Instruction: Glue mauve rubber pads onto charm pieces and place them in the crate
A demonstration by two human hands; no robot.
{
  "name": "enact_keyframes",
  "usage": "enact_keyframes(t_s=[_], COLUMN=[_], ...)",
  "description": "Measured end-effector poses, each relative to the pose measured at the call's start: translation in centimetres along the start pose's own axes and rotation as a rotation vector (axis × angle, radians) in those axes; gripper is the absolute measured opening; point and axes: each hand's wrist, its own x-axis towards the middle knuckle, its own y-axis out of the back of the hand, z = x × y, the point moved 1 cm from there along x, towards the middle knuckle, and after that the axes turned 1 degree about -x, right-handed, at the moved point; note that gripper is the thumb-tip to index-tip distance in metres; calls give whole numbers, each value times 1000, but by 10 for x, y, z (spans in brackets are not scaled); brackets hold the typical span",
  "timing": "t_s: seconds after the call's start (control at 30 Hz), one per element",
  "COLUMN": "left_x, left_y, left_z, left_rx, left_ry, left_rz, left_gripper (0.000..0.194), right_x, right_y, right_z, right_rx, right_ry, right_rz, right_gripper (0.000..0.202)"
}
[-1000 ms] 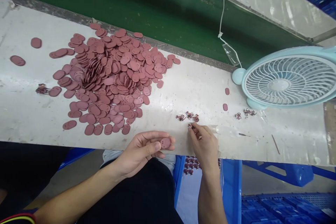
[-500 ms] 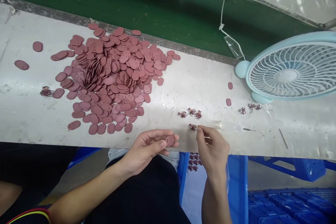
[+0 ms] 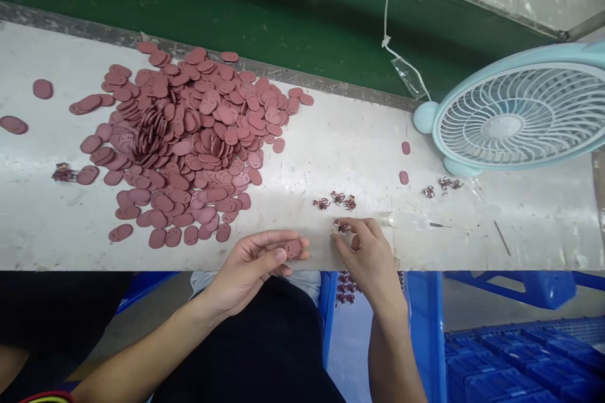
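Observation:
In my left hand (image 3: 258,262) a dusky-red oval disc (image 3: 293,249) with small holes is pinched between thumb and fingers, just above the table's near edge. My right hand (image 3: 366,258) is at the table with thumb and index finger apart, around a tiny dark-red figure (image 3: 341,227); I cannot tell whether the fingertips touch it. A small reddish piece (image 3: 356,242) shows in the gap of that hand, partly hidden, and whether it is held is unclear. Several similar small figures (image 3: 338,198) lie just beyond. A big heap of the oval discs (image 3: 189,132) spreads to the left.
A light-blue fan (image 3: 503,126) stands at the right, its white cord hanging behind. Near it are two discs, a few figures (image 3: 449,184), a thin-tipped tool (image 3: 411,220) and a thin stick (image 3: 502,238). A blue crate (image 3: 425,334) holding rows of figures is below the edge.
My right hand's thumb and index finger have spread from a pinch to either side of the figure. My left hand still holds the disc. The whole view has shifted slightly.

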Motion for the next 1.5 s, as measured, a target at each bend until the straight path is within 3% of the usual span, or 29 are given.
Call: enact_keyframes(t_s=[0.13,0.2,0.33,0.4,0.47,0.8,0.9,0.97,1.13,1.5], left_x=[2,2,0,-2,-3,-6,-6,-6,-7,-7], left_y=[0,0,-2,-4,-8,-17,-15,-13,-11,-18], left_z=[-3,-5,-7,-7,-7,-6,-9,-13,-20,-20], left_rx=[-11,5,103,159,186,147,110,123,174,200], left_ry=[20,20,-45,-87,-107,-87,-87,-95,-116,-213], left_rz=[23,20,-19,-52,-76,-114,-69,-32,38,47], left_gripper=[24,25,28,31,32,31,20,9,4,6], right_x=[6,4,-19,-35,-46,-55,-56,-55,-52,-52], right_y=[3,5,9,9,7,5,8,8,4,1], right_z=[4,2,-17,-31,-44,-56,-55,-55,-55,-57], right_rx=[12,97,665,921,1037,947,874,895,1058,1116], right_ry=[71,35,-92,-55,-14,37,65,65,-31,-45], right_rz=[-5,34,-37,-135,-181,-104,-73,-106,-197,-136], right_gripper=[20,20,14,11,11,19,23,22,15,12])
